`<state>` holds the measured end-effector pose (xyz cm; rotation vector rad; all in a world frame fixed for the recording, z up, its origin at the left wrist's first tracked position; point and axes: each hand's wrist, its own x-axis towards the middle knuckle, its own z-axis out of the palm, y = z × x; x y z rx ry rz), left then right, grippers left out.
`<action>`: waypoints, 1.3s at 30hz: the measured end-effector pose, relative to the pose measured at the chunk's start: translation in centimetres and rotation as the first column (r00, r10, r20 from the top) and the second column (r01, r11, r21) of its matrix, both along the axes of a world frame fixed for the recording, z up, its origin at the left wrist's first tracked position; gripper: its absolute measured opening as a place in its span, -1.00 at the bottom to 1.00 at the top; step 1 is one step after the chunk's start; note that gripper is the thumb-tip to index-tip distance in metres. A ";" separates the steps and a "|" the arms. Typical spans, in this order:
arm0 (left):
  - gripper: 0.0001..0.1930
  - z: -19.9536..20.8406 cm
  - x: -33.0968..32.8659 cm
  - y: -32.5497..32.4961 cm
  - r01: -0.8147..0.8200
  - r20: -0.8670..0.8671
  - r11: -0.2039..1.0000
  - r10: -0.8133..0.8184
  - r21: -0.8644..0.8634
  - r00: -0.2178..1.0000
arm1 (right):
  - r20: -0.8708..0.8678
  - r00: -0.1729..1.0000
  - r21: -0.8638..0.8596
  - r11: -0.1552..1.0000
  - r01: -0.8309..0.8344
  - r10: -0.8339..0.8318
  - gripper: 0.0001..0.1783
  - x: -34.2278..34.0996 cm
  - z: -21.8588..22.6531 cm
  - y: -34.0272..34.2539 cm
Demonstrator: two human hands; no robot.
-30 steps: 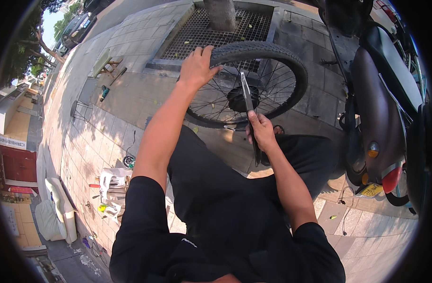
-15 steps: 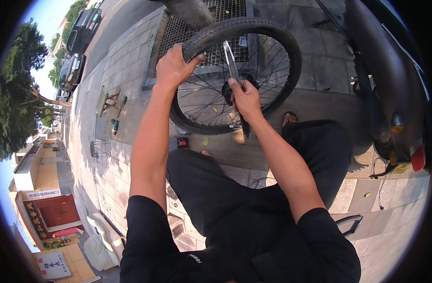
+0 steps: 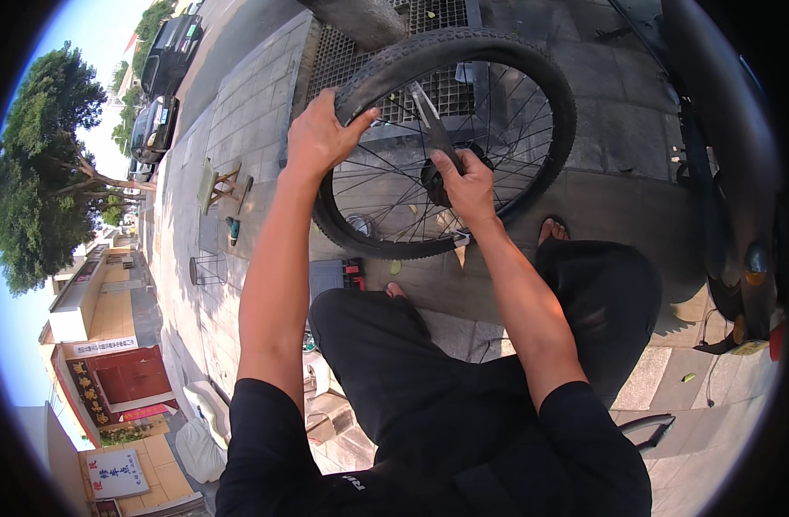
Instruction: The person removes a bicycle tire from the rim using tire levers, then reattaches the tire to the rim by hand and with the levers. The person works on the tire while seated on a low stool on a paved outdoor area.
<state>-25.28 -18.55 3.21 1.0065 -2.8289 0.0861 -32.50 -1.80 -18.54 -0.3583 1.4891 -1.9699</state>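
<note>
A bicycle wheel with a black knobby tyre [image 3: 564, 112] stands tilted before me, its spokes and dark hub [image 3: 435, 179] facing up. My left hand [image 3: 319, 138] is closed over the tyre at the upper left, thumb along its inner edge. My right hand [image 3: 469, 188] grips a long, flat metal tyre lever [image 3: 434, 121] in front of the hub. The lever's bright tip points up to the inner edge of the rim near the top; whether it touches is unclear. The palm hides part of the lever.
A tree trunk [image 3: 360, 19] rises from a grate [image 3: 403, 103] behind the wheel. At right stands a dark motor scooter [image 3: 739, 172]. A red-and-grey toolbox [image 3: 330, 276] lies by my left foot. A folding stool [image 3: 218, 185] and a drill-like tool [image 3: 232, 231] are farther left.
The whole view has shifted, so the wheel and surroundings appear farther right. The lever leans more and its tip looks slightly lower against the rim. Both hands keep their grip.
</note>
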 end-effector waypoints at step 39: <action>-0.37 0.4 4.0 0.6 0.124 -0.163 0.980 -0.098 0.159 0.982 | -0.322 0.898 0.106 0.954 -0.280 0.299 -0.50 3.1 3.1 -0.5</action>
